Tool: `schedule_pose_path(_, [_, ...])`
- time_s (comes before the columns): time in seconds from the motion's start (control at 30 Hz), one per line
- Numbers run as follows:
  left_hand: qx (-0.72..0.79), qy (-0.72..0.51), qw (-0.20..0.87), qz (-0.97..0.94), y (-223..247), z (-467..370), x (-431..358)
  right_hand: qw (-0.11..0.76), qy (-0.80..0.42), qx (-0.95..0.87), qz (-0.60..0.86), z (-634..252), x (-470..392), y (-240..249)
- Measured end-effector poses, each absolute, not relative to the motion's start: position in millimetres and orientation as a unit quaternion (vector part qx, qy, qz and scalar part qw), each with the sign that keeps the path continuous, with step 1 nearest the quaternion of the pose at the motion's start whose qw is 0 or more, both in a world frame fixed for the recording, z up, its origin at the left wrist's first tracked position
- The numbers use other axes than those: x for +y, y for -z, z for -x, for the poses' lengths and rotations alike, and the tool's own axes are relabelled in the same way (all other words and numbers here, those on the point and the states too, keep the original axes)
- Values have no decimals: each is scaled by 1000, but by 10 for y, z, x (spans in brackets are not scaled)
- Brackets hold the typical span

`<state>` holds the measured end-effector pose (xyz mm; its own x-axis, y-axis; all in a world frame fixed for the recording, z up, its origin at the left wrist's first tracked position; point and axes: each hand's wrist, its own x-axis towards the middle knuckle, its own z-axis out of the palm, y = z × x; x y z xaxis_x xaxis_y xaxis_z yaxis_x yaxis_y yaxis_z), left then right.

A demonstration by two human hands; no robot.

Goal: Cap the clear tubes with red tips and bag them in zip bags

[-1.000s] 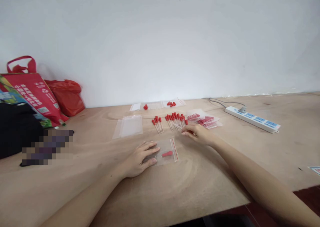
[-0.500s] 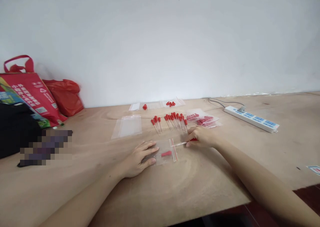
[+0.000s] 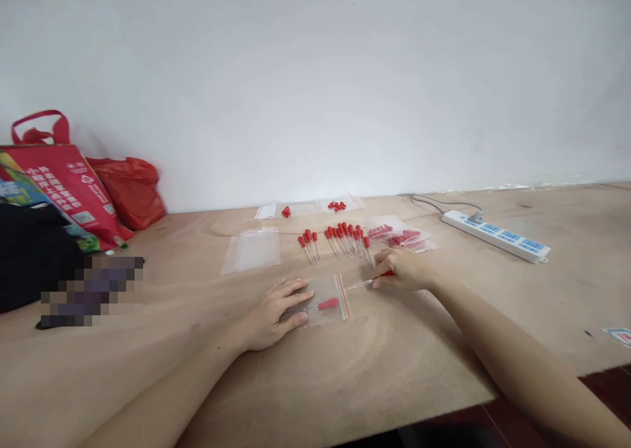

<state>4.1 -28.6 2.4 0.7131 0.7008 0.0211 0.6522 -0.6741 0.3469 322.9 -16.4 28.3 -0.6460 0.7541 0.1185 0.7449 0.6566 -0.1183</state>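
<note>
Head view, the only one. Left hand (image 3: 280, 313) is palm down on a clear zip bag (image 3: 323, 285), fingers loosely spread with narrow gaps, thumb set apart from them. It lies over the bag's left part, no grip on an edge visible. In the bag: one dropper (image 3: 328, 303), red bulb toward the striped mouth at the right end, stem running left toward the hand.

Right hand (image 3: 401, 270) has thumb and fingertips closed in a pinch on a second dropper (image 3: 363, 283). Its clear stem sticks out left, aimed at the bag mouth; red bulb sits under the curled fingers. Tip is near the mouth, looks outside it; exact gap hard to read, clear on clear.

Just beyond the right hand: a bunch of loose droppers (image 3: 348, 232), a smaller group (image 3: 308, 239) left of it, filled bags (image 3: 404, 238) to the right. Flat clear bags (image 3: 256, 249) lie beyond the left hand.

Hidden or unclear: stem end of the bagged dropper, under the left hand; most of the held bulb; right ring and little fingers. Both forearms cut off by the frame. Object at far left (image 3: 91, 293) is pixelated, can't identify.
</note>
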Motion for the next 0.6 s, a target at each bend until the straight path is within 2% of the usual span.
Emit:
schedule_pose_path(0.17, [376, -79, 160, -909, -41, -61, -301, 105, -33, -906, 408, -2984, -211, -244])
schedule_pose_path(0.37, [378, -74, 160, -909, -57, -73, -314, 156, -106, -911, 368, -2732, -261, -182])
schedule_pose_path(0.47, [376, -83, 161, -909, -55, -72, -318, 207, -199, -879, 381, -2665, -252, -109])
schedule_pose_path(0.6, [366, -106, 156, -911, -31, -65, -311, 277, -389, -786, 394, -2598, -228, 43])
